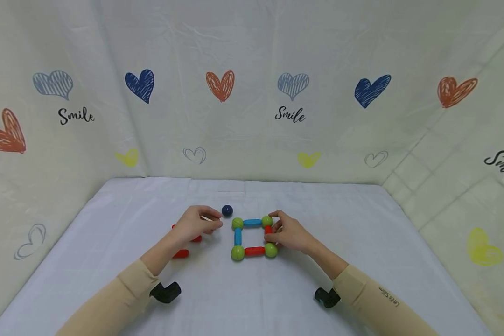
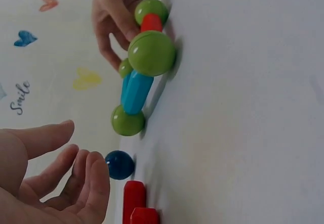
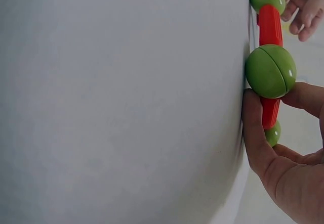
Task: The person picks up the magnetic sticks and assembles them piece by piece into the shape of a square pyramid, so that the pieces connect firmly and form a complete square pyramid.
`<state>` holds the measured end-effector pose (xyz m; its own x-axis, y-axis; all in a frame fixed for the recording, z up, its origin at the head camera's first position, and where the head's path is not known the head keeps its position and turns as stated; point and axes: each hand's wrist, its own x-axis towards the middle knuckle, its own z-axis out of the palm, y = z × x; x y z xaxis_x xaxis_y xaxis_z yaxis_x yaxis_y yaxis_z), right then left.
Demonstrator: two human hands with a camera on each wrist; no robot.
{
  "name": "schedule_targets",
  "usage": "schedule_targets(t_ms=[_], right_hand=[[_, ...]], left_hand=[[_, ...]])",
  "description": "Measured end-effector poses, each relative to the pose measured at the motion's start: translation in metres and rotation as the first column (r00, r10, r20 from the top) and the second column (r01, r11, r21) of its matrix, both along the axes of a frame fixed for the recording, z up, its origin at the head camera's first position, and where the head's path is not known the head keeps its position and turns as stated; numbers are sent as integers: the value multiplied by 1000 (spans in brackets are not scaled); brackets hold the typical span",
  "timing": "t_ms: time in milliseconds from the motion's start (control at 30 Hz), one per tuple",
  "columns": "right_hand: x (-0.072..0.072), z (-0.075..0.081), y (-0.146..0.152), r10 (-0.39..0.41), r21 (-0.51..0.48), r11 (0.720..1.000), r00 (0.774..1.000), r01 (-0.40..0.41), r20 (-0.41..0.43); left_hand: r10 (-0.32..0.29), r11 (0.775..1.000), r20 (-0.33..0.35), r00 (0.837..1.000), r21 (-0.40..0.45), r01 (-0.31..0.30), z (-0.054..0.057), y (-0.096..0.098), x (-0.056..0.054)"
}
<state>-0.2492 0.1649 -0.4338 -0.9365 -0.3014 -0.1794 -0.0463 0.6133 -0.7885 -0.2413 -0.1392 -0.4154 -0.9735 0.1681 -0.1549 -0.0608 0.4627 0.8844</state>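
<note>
A square frame of toy building rods and balls lies on the table, with a green ball [image 1: 237, 253] at each corner. Its far and left sides are blue rods [image 1: 252, 223]; the near and right sides are red rods [image 1: 254, 251]. My right hand [image 1: 293, 234] grips the right red rod [image 3: 270, 113] between thumb and fingers, the index finger reaching the far right green ball [image 1: 267, 220]. My left hand [image 1: 199, 223] hovers left of the frame, fingers loosely bent around nothing, fingertips close to a dark blue ball [image 1: 227, 211].
Loose red rods [image 1: 180, 254] lie under and beside the left forearm, partly covered by it. A white cloth [image 1: 218, 298] covers the table. Behind stands a pale backdrop [image 1: 252, 130] printed with hearts. Black wrist cameras [image 1: 166, 292] hang beneath both sleeves.
</note>
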Motion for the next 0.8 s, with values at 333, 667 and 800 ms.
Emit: schedule_targets(t_ms=[333,667,800], right_hand=[[0,1,0,2,2,1000,1000,-2,-3],[-1,0,0,6,12,1000,1000,-6,-5],[-1,0,0,5,15,1000,1000,-5,-5]], left_hand=[[28,999,-8,1000,-45,-29,2,-12,-6],[-24,994,8,1000,-105,24,-3,-19,-14],[-47,984,-7,999,-171,45,-6,-20,-18]])
